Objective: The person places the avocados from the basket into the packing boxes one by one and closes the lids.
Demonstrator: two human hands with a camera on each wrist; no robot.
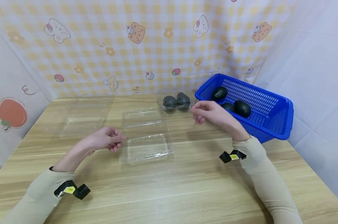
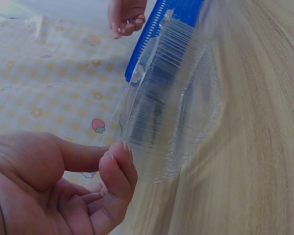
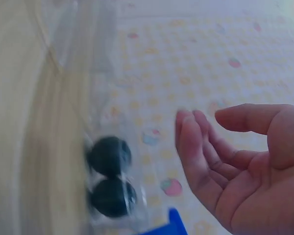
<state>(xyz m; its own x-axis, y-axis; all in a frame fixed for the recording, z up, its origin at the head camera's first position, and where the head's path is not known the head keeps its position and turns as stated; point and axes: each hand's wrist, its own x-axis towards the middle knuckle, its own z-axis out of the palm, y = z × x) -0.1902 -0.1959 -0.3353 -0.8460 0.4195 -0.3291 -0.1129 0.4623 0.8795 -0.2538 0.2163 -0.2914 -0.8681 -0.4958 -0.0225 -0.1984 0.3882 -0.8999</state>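
Note:
My left hand pinches the left edge of a clear plastic clamshell box between thumb and fingertips. The box lies unfolded on the wooden table, with no fruit in it. Close up, its ridged side wall shows in the left wrist view. My right hand hovers by the near-left side of the blue basket, fingers loosely bent, thumb apart from them and nothing held. Inside that basket are dark avocados, partly behind the hand and rim.
Another clear clamshell with two dark avocados stands at the back, left of the basket; the right wrist view shows these avocados too. At the left back lies another unfolded clear container. A checked cloth hangs behind the table.

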